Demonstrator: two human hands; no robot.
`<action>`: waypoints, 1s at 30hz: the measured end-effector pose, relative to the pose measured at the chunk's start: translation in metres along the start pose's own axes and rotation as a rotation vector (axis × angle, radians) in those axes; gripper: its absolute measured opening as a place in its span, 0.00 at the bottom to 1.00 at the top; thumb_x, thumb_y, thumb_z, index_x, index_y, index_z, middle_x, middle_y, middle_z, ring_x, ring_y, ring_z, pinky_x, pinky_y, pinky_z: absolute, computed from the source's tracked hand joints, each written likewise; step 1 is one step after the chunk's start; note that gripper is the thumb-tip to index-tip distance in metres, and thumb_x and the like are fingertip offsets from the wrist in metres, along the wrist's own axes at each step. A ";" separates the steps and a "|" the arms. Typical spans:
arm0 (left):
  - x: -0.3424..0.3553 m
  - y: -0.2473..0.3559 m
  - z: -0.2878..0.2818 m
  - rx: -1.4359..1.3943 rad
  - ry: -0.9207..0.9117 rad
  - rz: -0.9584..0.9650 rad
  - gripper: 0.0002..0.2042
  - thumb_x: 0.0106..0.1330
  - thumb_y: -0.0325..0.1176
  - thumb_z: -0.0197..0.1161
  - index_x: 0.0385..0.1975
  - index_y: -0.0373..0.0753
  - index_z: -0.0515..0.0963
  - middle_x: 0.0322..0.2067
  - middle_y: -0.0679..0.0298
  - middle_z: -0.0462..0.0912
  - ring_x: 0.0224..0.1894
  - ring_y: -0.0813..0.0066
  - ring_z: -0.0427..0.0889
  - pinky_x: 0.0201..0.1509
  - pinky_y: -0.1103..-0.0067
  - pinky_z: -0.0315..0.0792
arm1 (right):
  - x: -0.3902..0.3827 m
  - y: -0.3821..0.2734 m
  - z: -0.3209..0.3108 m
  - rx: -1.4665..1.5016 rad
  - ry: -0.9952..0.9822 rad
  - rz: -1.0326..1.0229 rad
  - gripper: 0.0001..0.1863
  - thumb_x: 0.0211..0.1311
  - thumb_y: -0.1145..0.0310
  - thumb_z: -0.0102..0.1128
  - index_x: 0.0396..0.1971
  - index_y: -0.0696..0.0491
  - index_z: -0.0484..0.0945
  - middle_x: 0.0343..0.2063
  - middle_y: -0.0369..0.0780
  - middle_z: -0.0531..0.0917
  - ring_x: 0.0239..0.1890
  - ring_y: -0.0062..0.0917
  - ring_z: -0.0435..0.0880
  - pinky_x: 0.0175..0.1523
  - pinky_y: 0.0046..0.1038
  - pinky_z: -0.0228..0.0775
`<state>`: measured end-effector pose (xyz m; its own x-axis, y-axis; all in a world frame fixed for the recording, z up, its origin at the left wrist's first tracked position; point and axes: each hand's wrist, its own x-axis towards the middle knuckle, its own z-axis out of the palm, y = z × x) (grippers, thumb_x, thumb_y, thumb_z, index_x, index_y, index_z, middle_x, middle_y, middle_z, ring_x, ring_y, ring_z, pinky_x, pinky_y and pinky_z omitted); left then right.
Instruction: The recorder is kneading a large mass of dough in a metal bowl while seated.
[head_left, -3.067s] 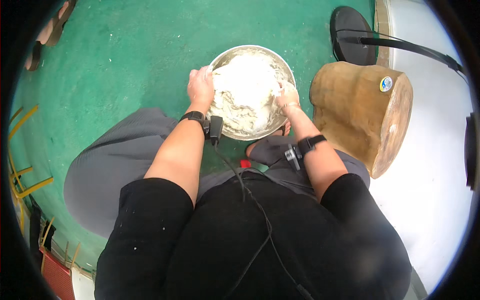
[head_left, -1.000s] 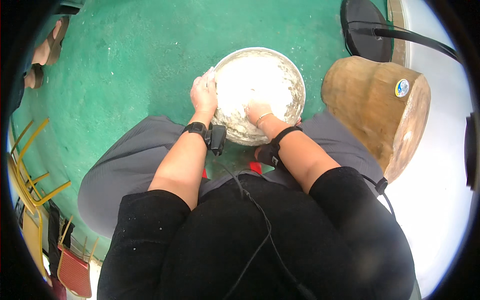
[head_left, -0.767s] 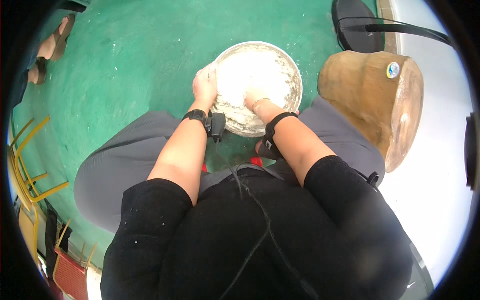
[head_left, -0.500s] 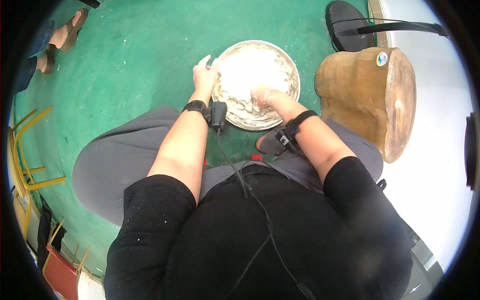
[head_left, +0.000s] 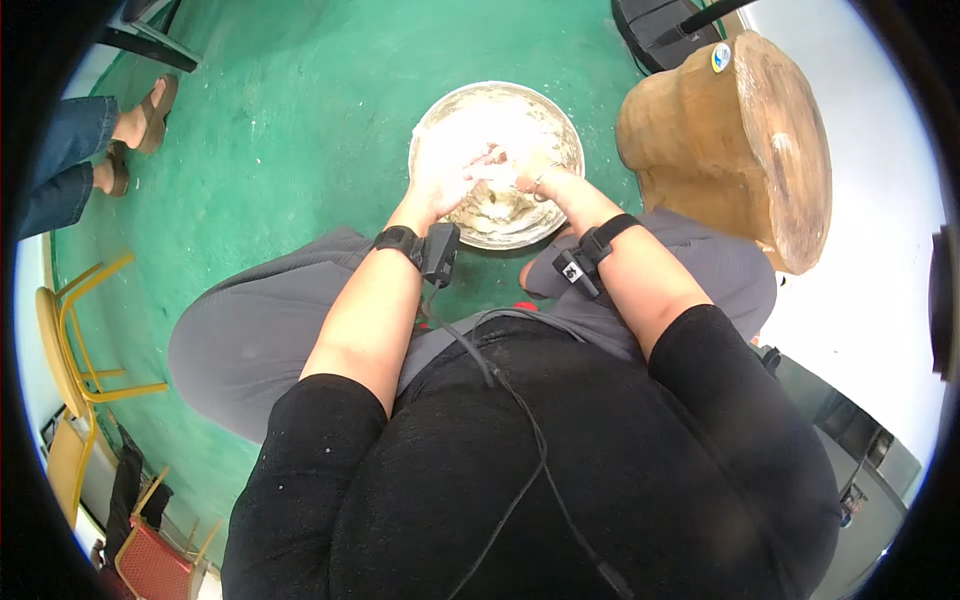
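A round, pale metal basin (head_left: 497, 242) stands on the floor between my knees. Inside it a whitish, wet flour-like mix (head_left: 492, 205) is smeared over the bottom and walls. My left hand (head_left: 440, 178) reaches over the basin's left side, its fingers pointing inward. My right hand (head_left: 527, 175) is over the basin from the right, close to the left fingertips. The hands meet or nearly meet above the mix. Strong glare washes out the fingers, so their grip and anything between them cannot be made out.
A brown wooden stump stool (head_left: 690, 130) stands right of the basin, beside a white wall. Beyond it is a black stand base (head_left: 660, 35). A person's sandalled feet (head_left: 150, 115) are at far left, above a yellow-framed chair (head_left: 75, 340). Cables run down my front.
My left hand has left the basin's left rim and moved inward over the mix. My right hand has come up out of the mix beside it. The view has shifted slightly.
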<state>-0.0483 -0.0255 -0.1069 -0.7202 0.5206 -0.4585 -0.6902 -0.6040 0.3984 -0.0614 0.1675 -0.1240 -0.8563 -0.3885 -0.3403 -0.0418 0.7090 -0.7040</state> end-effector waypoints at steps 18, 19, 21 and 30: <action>-0.014 -0.021 0.036 0.160 0.008 -0.115 0.41 0.53 0.69 0.27 0.61 0.44 0.43 0.57 0.51 0.56 0.57 0.55 0.59 0.58 0.64 0.54 | -0.011 0.013 -0.004 0.139 0.288 0.271 0.22 0.41 0.75 0.53 0.43 0.51 0.72 0.42 0.46 0.74 0.44 0.36 0.74 0.49 0.30 0.64; -0.012 -0.021 0.028 0.183 -0.007 -0.129 0.38 0.55 0.66 0.29 0.61 0.46 0.42 0.57 0.53 0.58 0.56 0.58 0.61 0.56 0.65 0.56 | -0.005 0.012 -0.004 0.216 0.301 0.295 0.22 0.41 0.75 0.53 0.43 0.51 0.72 0.42 0.46 0.74 0.44 0.36 0.74 0.49 0.30 0.64; -0.007 -0.025 0.017 0.207 -0.021 -0.142 0.36 0.58 0.64 0.30 0.61 0.47 0.41 0.56 0.55 0.59 0.56 0.62 0.62 0.54 0.66 0.59 | -0.002 0.010 -0.001 0.277 0.287 0.287 0.22 0.42 0.75 0.53 0.43 0.51 0.72 0.42 0.46 0.74 0.44 0.36 0.73 0.49 0.30 0.64; 0.018 -0.041 -0.006 0.538 0.362 -0.033 0.23 0.64 0.48 0.39 0.52 0.37 0.57 0.44 0.57 0.69 0.42 0.70 0.72 0.42 0.72 0.68 | 0.000 0.007 0.002 0.217 0.247 0.282 0.22 0.42 0.74 0.52 0.43 0.51 0.73 0.43 0.46 0.74 0.45 0.36 0.73 0.50 0.30 0.63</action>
<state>-0.0324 0.0053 -0.1359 -0.6939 0.2409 -0.6786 -0.7178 -0.1556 0.6787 -0.0609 0.1715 -0.1301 -0.9175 -0.0258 -0.3970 0.2980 0.6165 -0.7288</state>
